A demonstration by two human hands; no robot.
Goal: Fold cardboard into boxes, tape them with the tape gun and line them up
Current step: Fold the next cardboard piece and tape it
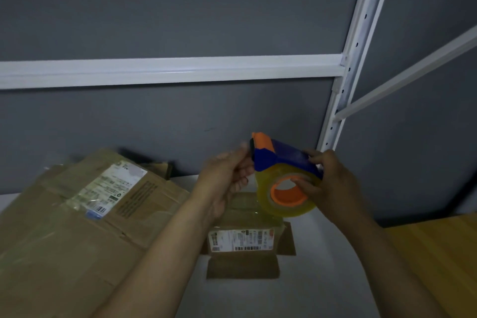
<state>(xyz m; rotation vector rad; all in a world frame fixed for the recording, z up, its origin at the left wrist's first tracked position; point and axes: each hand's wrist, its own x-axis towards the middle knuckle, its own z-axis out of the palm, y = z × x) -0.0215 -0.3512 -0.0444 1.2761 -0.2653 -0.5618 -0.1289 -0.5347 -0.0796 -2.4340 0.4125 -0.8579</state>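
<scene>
Two hands hold the tape gun (pixel 278 157) up above a small labelled box (pixel 242 240) on the desk (pixel 322 253). The right hand (pixel 333 183) has its fingers (pixel 303 186) curled through the roll's core and over the blue body. The left hand (pixel 227 178) pinches the orange front end. It's probably light, rigid plastic with slick film, so grip the body. Flattened cardboard (pixel 77 214) lies to the left.

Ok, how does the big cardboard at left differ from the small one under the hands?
The big cardboard is much larger than the small cardboard. The big one lies flat and angled at the left; the small one sits square-on in the middle with flaps spread out. Both are brown and carry a white shipping label.
</scene>
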